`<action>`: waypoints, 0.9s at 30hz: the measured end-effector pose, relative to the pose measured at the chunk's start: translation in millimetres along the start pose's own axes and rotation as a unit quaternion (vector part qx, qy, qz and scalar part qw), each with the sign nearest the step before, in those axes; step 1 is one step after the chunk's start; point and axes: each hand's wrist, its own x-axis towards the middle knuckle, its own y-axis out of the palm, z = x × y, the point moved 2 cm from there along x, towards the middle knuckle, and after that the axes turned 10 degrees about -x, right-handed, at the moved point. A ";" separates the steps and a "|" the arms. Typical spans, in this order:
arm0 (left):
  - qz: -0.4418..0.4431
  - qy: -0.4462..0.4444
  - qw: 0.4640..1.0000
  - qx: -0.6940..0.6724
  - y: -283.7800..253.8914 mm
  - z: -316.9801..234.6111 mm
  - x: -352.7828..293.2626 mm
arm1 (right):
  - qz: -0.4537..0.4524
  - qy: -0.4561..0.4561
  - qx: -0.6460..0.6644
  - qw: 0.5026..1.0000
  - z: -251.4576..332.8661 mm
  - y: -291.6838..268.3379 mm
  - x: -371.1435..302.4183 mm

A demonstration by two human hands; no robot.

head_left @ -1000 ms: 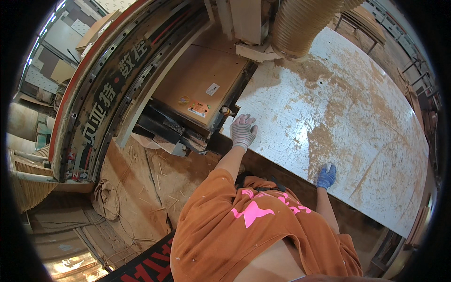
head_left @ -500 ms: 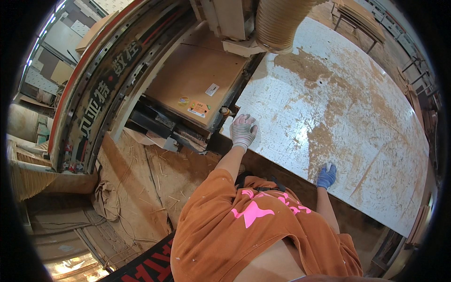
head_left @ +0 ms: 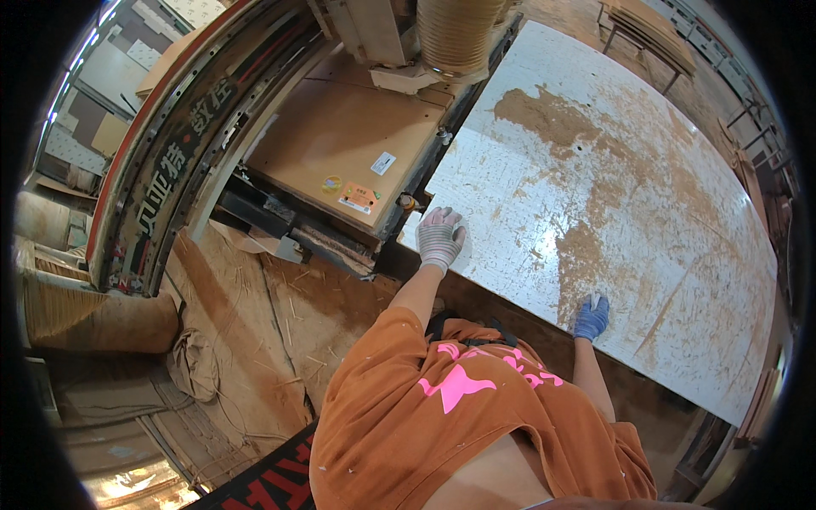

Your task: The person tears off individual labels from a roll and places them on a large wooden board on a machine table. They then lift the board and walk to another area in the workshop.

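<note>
My left hand [head_left: 440, 237], in a striped white-and-pink work glove, lies with its fingers apart on the near left corner of a large pale tabletop [head_left: 501, 183]. My right hand [head_left: 590, 319] wears a blue glove and rests on the same surface close to its near edge. A light streak shows between its fingers; they lie on the surface and I see nothing held in them. Brown sawdust [head_left: 580, 259] is smeared over the tabletop in patches. A brown board [head_left: 340, 136] with several stickers lies on the machine bed left of my left hand.
A curved-looking machine gantry [head_left: 183, 144] spans the left side, its head [head_left: 374, 34] and ribbed dust hose [head_left: 455, 38] hanging over the board. Small metal knob [head_left: 406, 202] sits at the bed's corner. Wood scraps and a crumpled cloth [head_left: 194, 364] lie on the floor at left.
The gantry, with its head and dust hose, has shifted left, uncovering more of the bed's right edge. Both my hands stay where they were on the tabletop.
</note>
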 end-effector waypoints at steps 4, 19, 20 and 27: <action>-0.004 0.004 1.000 0.002 1.2 1.5 -0.4 | 0.006 -0.003 0.010 1.000 1.3 -1.5 0.4; -0.001 0.002 1.000 0.001 2.3 1.7 -0.3 | -0.007 0.000 -0.002 1.000 2.0 0.4 -0.3; 0.002 -0.004 1.000 0.003 2.4 1.8 0.0 | -0.011 -0.003 -0.003 1.000 2.0 0.7 -0.7; 0.002 0.007 1.000 0.007 2.7 0.5 0.9 | 0.007 0.000 -0.002 1.000 -6.2 9.0 -0.3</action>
